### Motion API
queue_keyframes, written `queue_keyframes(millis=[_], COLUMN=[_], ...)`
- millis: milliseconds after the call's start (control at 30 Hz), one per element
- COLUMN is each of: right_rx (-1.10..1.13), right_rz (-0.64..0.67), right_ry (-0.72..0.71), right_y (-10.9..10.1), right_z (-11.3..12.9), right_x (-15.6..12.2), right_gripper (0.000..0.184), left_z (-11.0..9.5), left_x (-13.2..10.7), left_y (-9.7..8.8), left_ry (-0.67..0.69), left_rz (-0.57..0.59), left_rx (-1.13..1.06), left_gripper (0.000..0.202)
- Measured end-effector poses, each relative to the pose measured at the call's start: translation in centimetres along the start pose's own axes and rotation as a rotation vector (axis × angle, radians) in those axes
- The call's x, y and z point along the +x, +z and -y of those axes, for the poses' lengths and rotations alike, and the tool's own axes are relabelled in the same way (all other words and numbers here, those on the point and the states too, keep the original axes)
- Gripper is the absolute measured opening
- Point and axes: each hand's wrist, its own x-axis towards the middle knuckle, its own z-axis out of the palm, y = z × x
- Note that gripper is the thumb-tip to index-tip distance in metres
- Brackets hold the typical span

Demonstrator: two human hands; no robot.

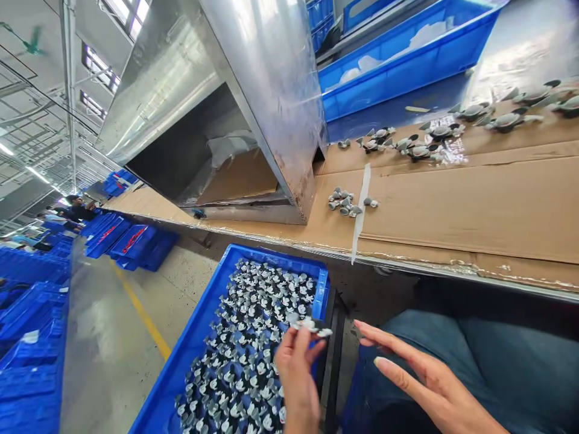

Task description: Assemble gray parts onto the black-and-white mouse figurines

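My left hand [296, 380] sits at the near right corner of a blue plastic crate [271, 256], pinching a small grey-and-black moulded part [312, 326] between thumb and fingers. The crate is packed with several loose parts of the same kind [244, 343], lying in a jumble. My right hand [429, 380] hovers to the right of the crate above my denim-covered lap [497, 349]. Its fingers are spread, it holds nothing, and its fingertips point towards the left hand.
A cardboard-lined conveyor [452, 193] runs ahead, carrying grey parts [470, 111] and a small pile [344, 202]. A steel hood [253, 78] spans it. Blue crates [407, 60] stand beyond. More blue crates [131, 244] line the floor at left, with people [75, 211] far off.
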Motion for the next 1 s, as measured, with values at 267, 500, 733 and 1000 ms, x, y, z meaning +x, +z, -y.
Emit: queue_keyframes(millis=[267,500,733,1000], right_rx=[0.052,0.073,0.071,0.086], right_rz=[-0.069,-0.122,-0.167,-0.177], right_ry=[0.108,0.146,0.140,0.128], right_y=[-1.7,-2.0,-2.9,-3.4], right_z=[0.2,0.5,0.0,-1.7], right_x=[0.2,-0.2,-0.5,-0.7], right_gripper=[0.058,0.060,0.058,0.060], left_z=[-3.0,-2.0,-1.2,-1.8], left_x=[11.1,15.6,17.0,16.2], left_y=[-10.9,-13.7,-14.6,-14.1], left_ry=[-0.084,-0.116,-0.024,0.097], left_rz=[-0.353,-0.239,-0.166,-0.179], left_rx=[0.252,0.454,0.733,1.045], left_gripper=[0.007,0.011,0.022,0.026])
